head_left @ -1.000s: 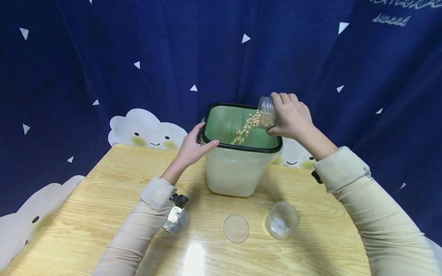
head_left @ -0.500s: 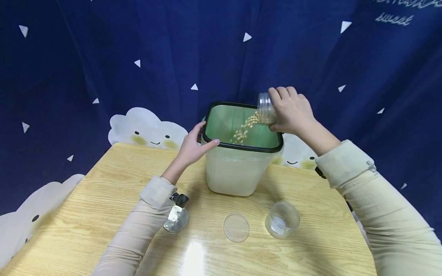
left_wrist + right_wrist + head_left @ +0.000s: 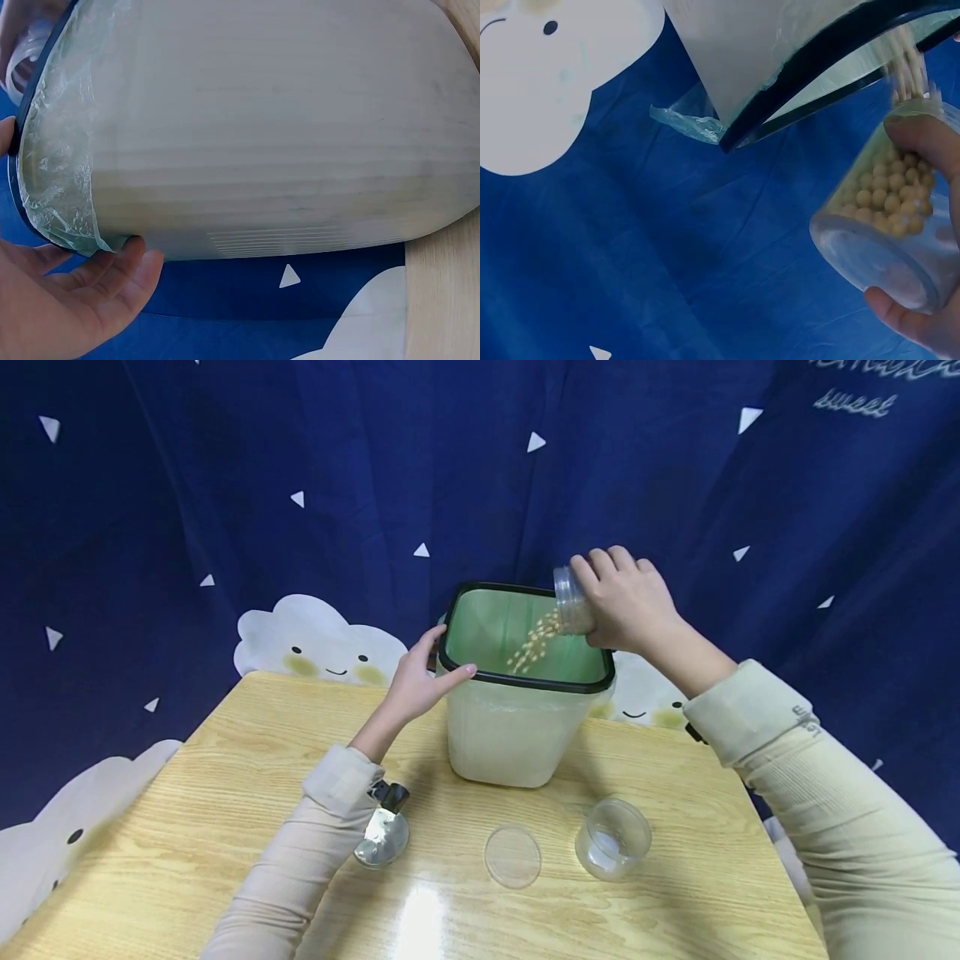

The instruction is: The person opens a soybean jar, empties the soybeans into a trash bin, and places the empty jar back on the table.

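Observation:
A pale trash bin [image 3: 510, 735] with a black rim and a green inside stands on the table, lined with a clear plastic bag [image 3: 60, 157]. My left hand [image 3: 416, 685] grips its left front corner, thumb at the rim and fingers against the outer side. Over the bin's right side, my right hand [image 3: 630, 602] holds a clear plastic jar [image 3: 885, 266] tipped, mouth towards the bin. Round yellowish beans [image 3: 536, 642], like soybeans, stream from it into the bin; others [image 3: 892, 187] are still inside the jar. The bin's floor is hidden.
On the wooden table [image 3: 262, 760] nearer me lie a clear round disc [image 3: 513, 857] and an open clear plastic tub [image 3: 613, 839]. A shiny round silver lid [image 3: 382, 841] sits beside my left forearm. Behind the table hangs a blue curtain [image 3: 360, 460] with clouds and triangles.
The right hand has risen slightly and turned the jar further over, and beans keep falling. Less of the jar's contents shows in the head view. The left hand and bin stay put.

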Motion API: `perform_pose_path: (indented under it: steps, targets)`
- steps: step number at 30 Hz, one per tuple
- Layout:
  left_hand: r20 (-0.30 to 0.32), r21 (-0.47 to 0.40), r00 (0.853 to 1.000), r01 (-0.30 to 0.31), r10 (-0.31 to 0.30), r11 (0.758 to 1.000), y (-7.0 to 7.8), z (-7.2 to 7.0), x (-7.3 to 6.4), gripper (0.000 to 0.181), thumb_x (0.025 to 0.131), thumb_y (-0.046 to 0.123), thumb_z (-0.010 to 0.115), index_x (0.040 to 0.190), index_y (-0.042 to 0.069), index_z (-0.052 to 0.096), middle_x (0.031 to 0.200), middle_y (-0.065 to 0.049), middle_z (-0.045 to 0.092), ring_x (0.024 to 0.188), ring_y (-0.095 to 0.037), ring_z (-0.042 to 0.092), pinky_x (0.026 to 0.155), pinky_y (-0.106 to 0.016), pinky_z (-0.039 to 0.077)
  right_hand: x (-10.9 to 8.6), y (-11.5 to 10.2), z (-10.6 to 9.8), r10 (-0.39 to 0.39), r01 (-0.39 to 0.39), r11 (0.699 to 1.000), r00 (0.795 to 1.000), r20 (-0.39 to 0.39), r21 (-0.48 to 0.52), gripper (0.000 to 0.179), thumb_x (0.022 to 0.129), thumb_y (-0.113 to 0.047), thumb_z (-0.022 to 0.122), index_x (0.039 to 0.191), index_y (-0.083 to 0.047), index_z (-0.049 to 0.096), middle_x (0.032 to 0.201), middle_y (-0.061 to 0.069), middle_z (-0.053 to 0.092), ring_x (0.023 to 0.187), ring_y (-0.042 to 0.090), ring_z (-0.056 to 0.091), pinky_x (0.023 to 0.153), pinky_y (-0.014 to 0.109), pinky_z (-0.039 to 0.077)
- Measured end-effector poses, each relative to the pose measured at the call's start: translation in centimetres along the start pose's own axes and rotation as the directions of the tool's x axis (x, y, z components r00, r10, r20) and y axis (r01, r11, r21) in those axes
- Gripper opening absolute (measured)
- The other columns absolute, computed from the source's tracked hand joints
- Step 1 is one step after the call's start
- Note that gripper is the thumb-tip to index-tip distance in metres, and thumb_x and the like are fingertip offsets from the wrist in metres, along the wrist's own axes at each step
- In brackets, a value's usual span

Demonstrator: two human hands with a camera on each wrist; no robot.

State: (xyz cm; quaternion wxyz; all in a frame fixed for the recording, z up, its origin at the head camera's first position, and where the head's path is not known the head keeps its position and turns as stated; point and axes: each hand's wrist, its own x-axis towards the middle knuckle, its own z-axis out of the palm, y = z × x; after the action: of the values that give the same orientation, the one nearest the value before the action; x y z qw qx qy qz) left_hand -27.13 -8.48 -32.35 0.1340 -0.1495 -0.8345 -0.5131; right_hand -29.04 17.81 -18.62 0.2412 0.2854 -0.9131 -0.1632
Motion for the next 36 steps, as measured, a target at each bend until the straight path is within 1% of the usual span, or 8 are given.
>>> perform_pose_path:
  steps: [7,14,19,23,27,31,34,36]
  targets:
    - [-0.003,-0.009,1.0,-0.002,0.002,1.0,0.09,0.06,-0.03,0.074,0.079,0.03,0.068,0.139,0.005,0.033,0.125,-0.019,0.048,0.106,-0.028,0.049,0.09,-0.041,0.041,0.15,-0.02,0.0,-0.068,0.065,0.996,0.997,-0.043,-0.055,0.088,0.053,-0.029,0.084,0.122,0.0,0.039,0.115,0.024,0.045,0.103,0.041,0.042,0.07,0.052,0.044]
    - [-0.009,-0.01,1.0,0.001,-0.001,1.0,0.1,0.03,-0.04,0.074,0.079,0.029,0.069,0.139,0.005,0.034,0.125,-0.019,0.048,0.105,-0.028,0.05,0.09,-0.04,0.041,0.32,-0.39,-0.41,-0.129,0.125,0.986,0.991,-0.032,-0.108,0.084,0.054,-0.024,0.083,0.123,0.0,0.04,0.115,0.023,0.044,0.103,0.04,0.042,0.072,0.053,0.044]
    - [-0.012,-0.015,1.0,-0.001,0.0,1.0,0.18,0.04,-0.05,0.074,0.078,0.029,0.07,0.138,0.005,0.034,0.125,-0.02,0.048,0.105,-0.029,0.05,0.09,-0.04,0.041,0.38,-0.58,-0.56,-0.177,0.17,0.975,0.983,-0.043,-0.146,0.081,0.056,-0.021,0.082,0.123,-0.001,0.04,0.115,0.023,0.045,0.103,0.039,0.042,0.072,0.052,0.045]
    - [-0.011,-0.014,1.0,-0.004,0.004,1.0,0.09,0.05,-0.01,0.074,0.078,0.028,0.07,0.138,0.004,0.034,0.126,-0.02,0.048,0.106,-0.029,0.05,0.09,-0.041,0.041,0.41,-0.55,-0.66,-0.251,0.232,0.954,0.965,-0.082,-0.189,0.073,0.06,-0.014,0.08,0.121,-0.002,0.043,0.112,0.022,0.046,0.101,0.039,0.043,0.073,0.051,0.044]
    - [-0.01,-0.013,1.0,-0.006,0.006,1.0,0.0,0.07,0.02,0.074,0.078,0.028,0.07,0.138,0.004,0.034,0.126,-0.021,0.048,0.106,-0.029,0.05,0.091,-0.041,0.041,0.4,-0.46,-0.61,-0.34,0.3,0.92,0.931,-0.134,-0.251,0.062,0.063,-0.004,0.074,0.118,-0.003,0.046,0.11,0.021,0.047,0.099,0.038,0.043,0.071,0.048,0.043]
    - [-0.009,-0.008,1.0,-0.004,0.003,1.0,0.12,0.04,-0.01,0.074,0.079,0.028,0.07,0.139,0.005,0.034,0.125,-0.02,0.048,0.105,-0.029,0.05,0.09,-0.04,0.041,0.3,-0.4,-0.5,-0.396,0.337,0.893,0.904,-0.164,-0.297,0.058,0.064,0.001,0.071,0.116,-0.005,0.046,0.111,0.02,0.047,0.101,0.037,0.042,0.07,0.046,0.041]
    - [-0.008,-0.005,1.0,-0.005,0.005,1.0,0.13,0.04,-0.03,0.074,0.079,0.028,0.069,0.138,0.004,0.034,0.125,-0.02,0.048,0.104,-0.029,0.05,0.089,-0.041,0.041,0.28,-0.4,-0.53,-0.403,0.344,0.89,0.901,-0.163,-0.301,0.058,0.065,0.001,0.071,0.117,-0.005,0.045,0.112,0.02,0.047,0.102,0.037,0.042,0.07,0.046,0.042]
    - [-0.009,-0.004,1.0,-0.006,0.006,1.0,0.07,0.05,-0.02,0.074,0.079,0.028,0.069,0.138,0.004,0.034,0.125,-0.02,0.048,0.104,-0.029,0.05,0.089,-0.041,0.041,0.3,-0.39,-0.64,-0.386,0.333,0.899,0.909,-0.155,-0.286,0.057,0.066,0.0,0.071,0.117,-0.005,0.045,0.111,0.02,0.047,0.101,0.037,0.042,0.071,0.046,0.042]
